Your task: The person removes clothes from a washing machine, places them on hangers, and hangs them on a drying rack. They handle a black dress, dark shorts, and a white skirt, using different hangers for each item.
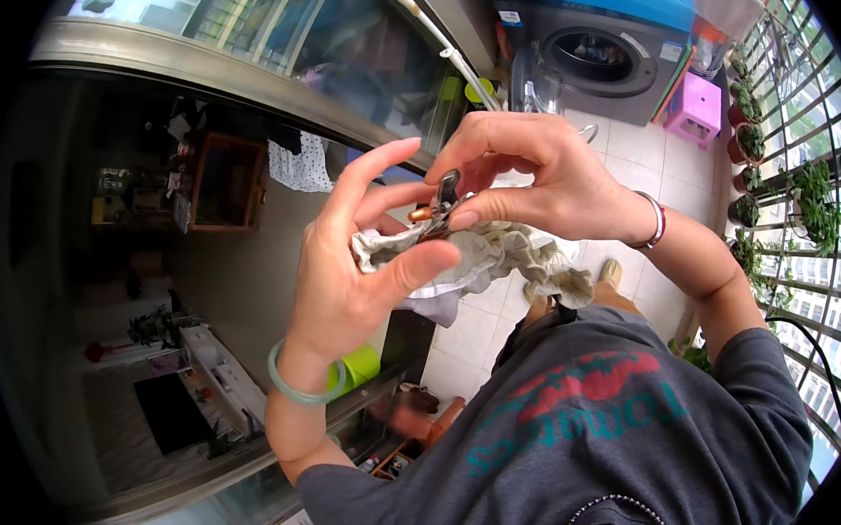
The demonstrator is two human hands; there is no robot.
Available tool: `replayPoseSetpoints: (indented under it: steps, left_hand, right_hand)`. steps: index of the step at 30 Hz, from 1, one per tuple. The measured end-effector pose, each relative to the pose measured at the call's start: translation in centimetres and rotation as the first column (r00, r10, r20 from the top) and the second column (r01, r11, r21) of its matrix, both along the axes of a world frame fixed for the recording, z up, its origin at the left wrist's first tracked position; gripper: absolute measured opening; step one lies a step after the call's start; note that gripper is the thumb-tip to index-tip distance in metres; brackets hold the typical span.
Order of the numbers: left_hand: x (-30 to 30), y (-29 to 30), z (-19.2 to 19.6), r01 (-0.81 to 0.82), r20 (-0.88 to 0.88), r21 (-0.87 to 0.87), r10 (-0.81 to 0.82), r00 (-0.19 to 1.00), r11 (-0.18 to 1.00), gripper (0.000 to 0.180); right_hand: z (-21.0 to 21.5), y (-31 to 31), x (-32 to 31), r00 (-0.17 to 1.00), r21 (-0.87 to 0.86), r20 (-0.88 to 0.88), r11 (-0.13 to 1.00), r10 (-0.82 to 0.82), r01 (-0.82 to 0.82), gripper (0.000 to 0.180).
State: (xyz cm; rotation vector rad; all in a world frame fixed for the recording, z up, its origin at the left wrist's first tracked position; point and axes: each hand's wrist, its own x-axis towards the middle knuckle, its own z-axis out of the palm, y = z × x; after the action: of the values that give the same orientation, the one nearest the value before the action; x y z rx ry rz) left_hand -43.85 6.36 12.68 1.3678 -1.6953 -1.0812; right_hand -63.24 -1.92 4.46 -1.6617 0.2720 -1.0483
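Here, cloth (483, 259) pinched between both hands, clip (444, 198) above.

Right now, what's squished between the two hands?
In the head view, a crumpled pale cloth lies between the left hand and the right hand, with a small dark clip pinched on it.

Left hand (358, 266): raised at chest height, palm toward the face, thumb pressed across the front, index and other fingers curled up.
Right hand (531, 174): opposite, fingers bent, thumb and index tips pinched shut in a tight grip.
Forearms: both come up from the lower edge, elbows bent, wrists close together.
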Motion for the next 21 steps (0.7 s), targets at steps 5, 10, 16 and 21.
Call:
replayPoseSetpoints:
  steps: [5, 10, 16, 21]
  left_hand:
    - [1.8, 0.4, 1.5, -0.108, 0.499, 0.088, 0.051, 0.865, 0.990, 0.021]
    - [5.1, 2.3, -0.4, -0.169, 0.545, 0.004, 0.140, 0.827, 0.986, 0.020]
    - [10.4, 4.0, -0.3, -0.389, 0.215, -0.126, 0.408, 0.887, 0.913, 0.023]
    - [12.5, 5.7, 0.4, -0.474, 0.156, -0.206, 0.507, 0.848, 0.856, 0.024]
  right_hand:
    - [-2.0, 0.6, 4.7, 0.991, 0.212, 0.083, 0.970, 0.106, -0.122, 0.038]
    - [-3.8, 3.3, 7.5, 0.984, -0.038, 0.081, 0.986, -0.161, 0.164, 0.036]
    - [-9.4, 6.6, 6.6, 0.920, -0.320, -0.159, 0.900, -0.359, 0.296, 0.031]
    - [-11.3, 8.7, 8.0, 0.870, -0.381, -0.310, 0.888, -0.385, 0.257, 0.044]
